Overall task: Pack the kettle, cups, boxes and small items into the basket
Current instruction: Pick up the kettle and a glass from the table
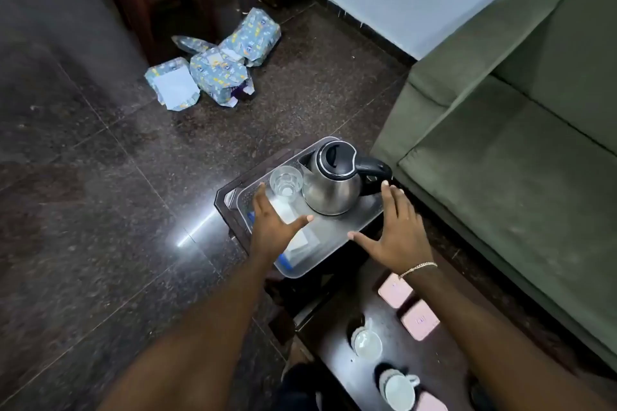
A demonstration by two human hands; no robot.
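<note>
**Both hands over the basket, kettle's already in**

So here's where we're at. The clear plastic basket [334, 237] sits at the far end of the dark bench [337, 344], and the steel kettle [332, 185] is standing upright inside it, toward the basket's 1 o'clock corner, black handle pointing out to 3 o'clock. A drinking glass [285, 183] stands just beside it on the 9 o'clock side, and some flat white packets [302, 238] lie on the basket floor.

Our left hand [272, 227] hovers over the basket's left half with its grip spread wide, holding nothing. Our right hand [397, 237] is the same story: fingers splayed, empty, sitting at the basket's right edge with fingertips near the kettle handle. Whether either palm actually touches the basket, we can't tell.

What's left to pack is all behind the hands, toward 6 o'clock: two white cups [399, 390] on saucers and a few pink boxes [420, 320]. Those boxes lie right under our right wrist, so we'd guess the right hand is the nearer one for grabbing them, pulling back toward us rather than reaching forward.
</note>
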